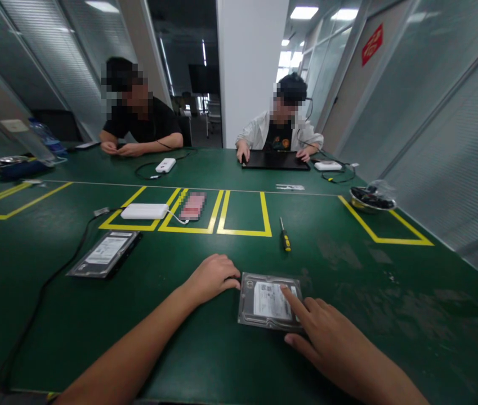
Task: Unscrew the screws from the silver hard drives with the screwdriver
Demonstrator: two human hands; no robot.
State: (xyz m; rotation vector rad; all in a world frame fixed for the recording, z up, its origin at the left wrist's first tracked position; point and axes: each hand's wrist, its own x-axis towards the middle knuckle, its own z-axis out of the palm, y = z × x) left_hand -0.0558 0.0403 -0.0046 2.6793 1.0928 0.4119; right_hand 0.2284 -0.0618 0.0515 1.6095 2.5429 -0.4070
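A hard drive (266, 302) with a white label lies flat on the green table in front of me. My right hand (321, 323) is over its right side, the index finger stretched out onto the label and the thumb apart, close to the front edge. At the drive's left edge rests my left hand (213, 278), its fingers loosely bent and the thumb apart; whether the fingertips touch the drive I cannot tell. Neither hand grips anything. Beyond the drive lies a screwdriver (285, 236) with a yellow and black handle.
A second hard drive (106, 254) lies to the left, near a black cable (48, 284). Behind it are a white power bank (143, 211) and a phone (193, 206). A metal bowl (372, 201) stands at right. Two people sit opposite, one holding a black panel (276, 160).
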